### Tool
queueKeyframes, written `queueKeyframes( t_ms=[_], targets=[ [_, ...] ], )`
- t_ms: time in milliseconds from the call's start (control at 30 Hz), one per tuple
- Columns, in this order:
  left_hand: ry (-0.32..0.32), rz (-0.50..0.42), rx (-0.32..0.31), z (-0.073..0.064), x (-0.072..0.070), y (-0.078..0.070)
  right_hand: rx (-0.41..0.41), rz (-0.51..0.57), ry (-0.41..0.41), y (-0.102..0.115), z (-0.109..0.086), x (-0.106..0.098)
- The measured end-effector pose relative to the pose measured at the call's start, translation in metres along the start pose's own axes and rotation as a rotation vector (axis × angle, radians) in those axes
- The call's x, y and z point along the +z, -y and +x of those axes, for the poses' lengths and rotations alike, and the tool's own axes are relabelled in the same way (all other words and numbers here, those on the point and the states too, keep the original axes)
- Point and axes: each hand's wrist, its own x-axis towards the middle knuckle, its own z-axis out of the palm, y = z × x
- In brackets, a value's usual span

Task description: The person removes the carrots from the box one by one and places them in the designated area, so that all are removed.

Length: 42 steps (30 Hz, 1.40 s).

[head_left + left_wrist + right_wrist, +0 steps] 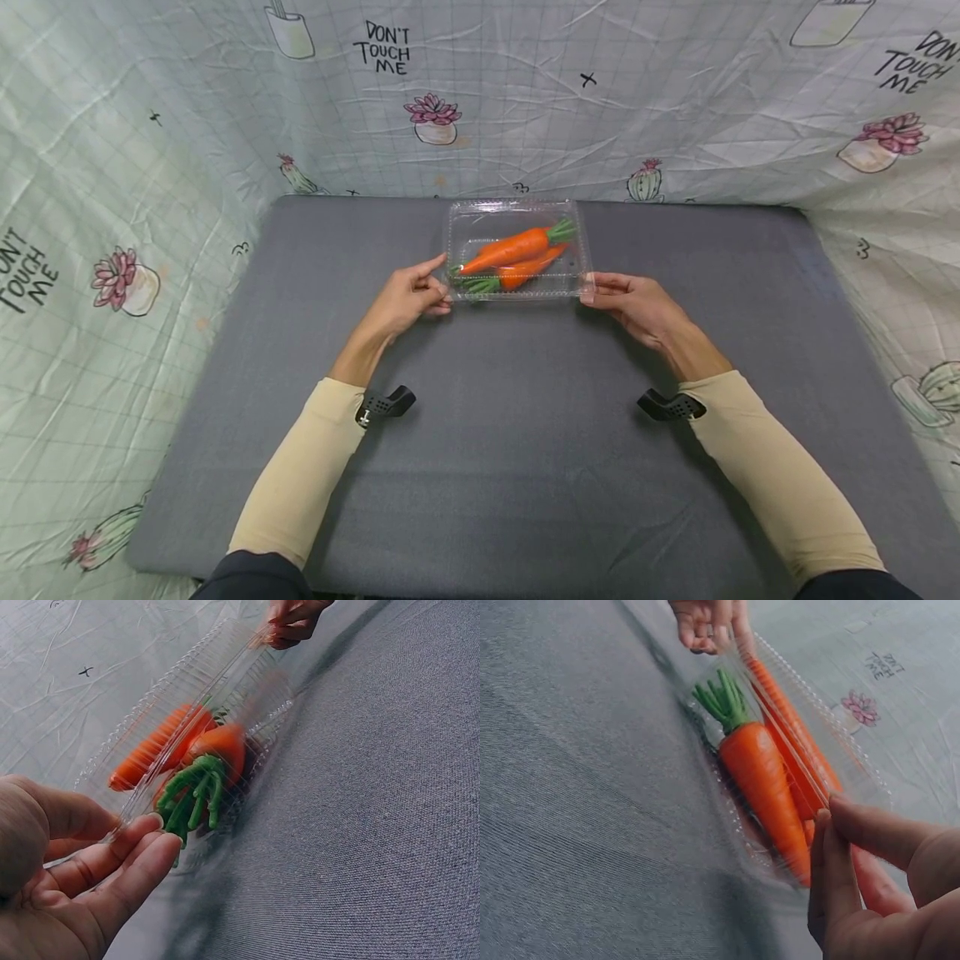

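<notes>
A clear plastic clamshell box (517,206) sits near the far edge of the table, its lid down over orange carrots (516,247) with green tops. The carrots lie crosswise, with green stems (199,787) toward the left end and others toward the right. At the box's near left corner, my left hand (407,300) pinches the rim between thumb and fingers. My right hand (633,305) pinches the rim at the near right corner, thumb (877,829) on one side and fingers on the other.
The grey table (517,450) spreads out in front of the box and to both sides. Behind and beside it hangs a pale curtain (517,108) printed with cacti and lettering. Each forearm carries a black wrist camera (386,403).
</notes>
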Motion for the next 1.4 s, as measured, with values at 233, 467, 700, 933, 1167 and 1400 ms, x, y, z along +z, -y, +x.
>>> queueKeyframes(
  t_ms=[233, 467, 700, 933, 1167, 1400],
  targets=[
    [0.001, 0.000, -0.010, 0.001, 0.000, -0.001, -0.078, -0.073, -0.057, -0.004, 0.002, 0.004],
    [0.000, -0.001, -0.016, 0.000, -0.001, -0.002, -0.090, -0.153, -0.101, -0.004, 0.000, 0.006],
    [0.005, 0.004, -0.010, 0.000, -0.002, -0.003, -0.081, -0.355, -0.123, 0.001, -0.003, 0.006],
    [0.009, 0.006, -0.018, 0.001, -0.003, -0.002, -0.053, -0.445, -0.082, 0.009, -0.008, 0.003],
    [0.013, -0.010, -0.018, 0.001, -0.004, -0.003, -0.159, -0.613, -0.057, 0.008, -0.012, 0.004],
    [0.024, -0.011, -0.020, 0.001, -0.004, -0.003, -0.267, -0.721, -0.093, 0.007, -0.012, 0.006]
  ],
)
